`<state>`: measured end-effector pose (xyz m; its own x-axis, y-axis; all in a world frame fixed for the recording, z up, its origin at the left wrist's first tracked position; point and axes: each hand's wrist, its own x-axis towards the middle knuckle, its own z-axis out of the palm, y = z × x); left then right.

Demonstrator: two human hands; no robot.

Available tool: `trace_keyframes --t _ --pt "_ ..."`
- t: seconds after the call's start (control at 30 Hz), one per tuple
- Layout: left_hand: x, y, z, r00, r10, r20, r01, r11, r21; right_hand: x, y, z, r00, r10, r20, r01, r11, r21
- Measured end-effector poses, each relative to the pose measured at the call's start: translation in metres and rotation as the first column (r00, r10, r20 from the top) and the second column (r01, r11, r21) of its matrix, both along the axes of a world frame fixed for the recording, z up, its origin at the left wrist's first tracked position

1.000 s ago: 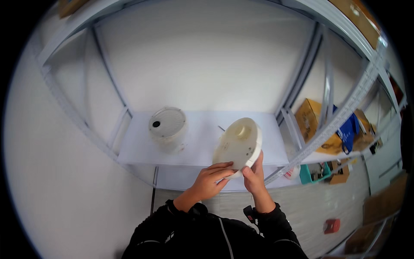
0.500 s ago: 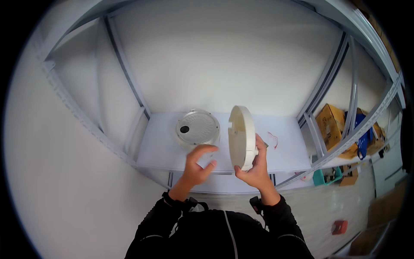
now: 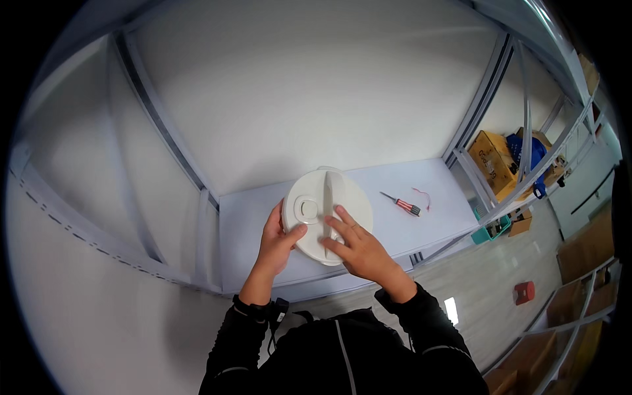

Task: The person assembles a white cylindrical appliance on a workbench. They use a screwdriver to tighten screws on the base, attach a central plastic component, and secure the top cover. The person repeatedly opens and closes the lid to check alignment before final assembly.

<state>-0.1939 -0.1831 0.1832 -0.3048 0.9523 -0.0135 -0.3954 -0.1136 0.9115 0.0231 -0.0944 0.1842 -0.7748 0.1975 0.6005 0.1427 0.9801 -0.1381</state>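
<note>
Hands (image 3: pixel 316 240) on smooth round white lid (image 3: pixel 327 214)

White shelf (image 3: pixel 421 197): round white appliance (image 3: pixel 327 214), red-handled screwdriver (image 3: pixel 401 204), red wire (image 3: pixel 422 195).

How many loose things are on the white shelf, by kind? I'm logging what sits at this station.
Round white lid or cover with a raised bar, under the left hand and right hand: 1
Screwdriver with red and dark handle: 1
Small red wire piece: 1
Total: 3, all on the white shelf
</note>
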Motion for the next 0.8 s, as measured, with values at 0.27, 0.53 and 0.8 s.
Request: trace_keyframes --t 0.27,0.53,0.8 --pt "-0.008 0.008 -0.022 0.970 0.010 0.244 -0.031 0.996 0.083 0.006 0.012 -0.021 0.886 -0.416 -0.207 0.313 0.864 -0.395" --pt "0.005 0.021 -0.056 0.941 0.254 -0.225 -0.226 0.964 0.141 0.008 0.044 -0.043 0.966 -0.181 -0.184 -0.049 0.571 -0.819" --pt "0.003 0.033 -0.044 0.872 0.315 -0.375 -0.347 0.938 -0.019 0.002 0.063 -0.045 0.991 -0.113 -0.078 -0.017 0.462 -0.887"
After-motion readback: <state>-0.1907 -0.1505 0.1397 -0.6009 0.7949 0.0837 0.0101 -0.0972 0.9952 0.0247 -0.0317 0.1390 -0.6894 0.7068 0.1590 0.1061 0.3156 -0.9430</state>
